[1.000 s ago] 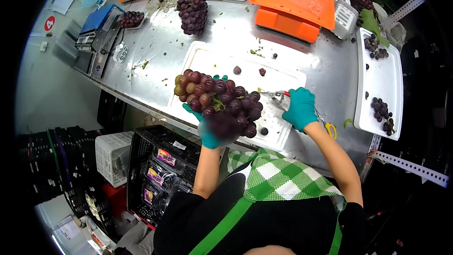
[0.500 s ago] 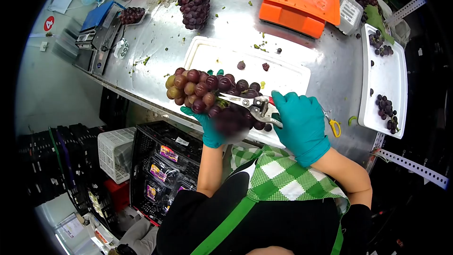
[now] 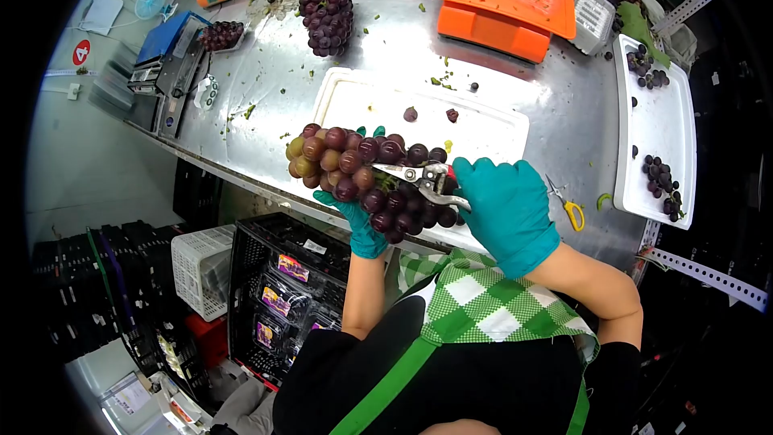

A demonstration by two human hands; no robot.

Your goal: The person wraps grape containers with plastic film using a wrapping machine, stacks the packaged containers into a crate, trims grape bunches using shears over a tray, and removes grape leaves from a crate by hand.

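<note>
A large bunch of grapes (image 3: 378, 169), greenish-red at its left end and dark purple at the right, rests in my left hand (image 3: 361, 224). That hand wears a teal glove; its fingers curl around the bunch from below and behind, partly hidden by the fruit. My right hand (image 3: 509, 213), also gloved, is closed on red-handled pruning shears (image 3: 431, 183). The shears' blades point left and lie in among the grapes near the middle of the bunch. Beneath the bunch is a white tray (image 3: 491, 125) with two loose grapes lying in it.
On the metal table (image 3: 266, 80) are another grape bunch (image 3: 326, 20), an orange scale (image 3: 499, 0) and yellow-handled scissors (image 3: 572, 211). A white tray (image 3: 672, 125) with small clusters stands at the right. Below the table edge, a black crate (image 3: 266, 274) holds labelled packs.
The bunch in my left hand has shifted slightly to the right and turned, so its lower grapes now show clearly. My right hand with the shears has moved slightly left.
</note>
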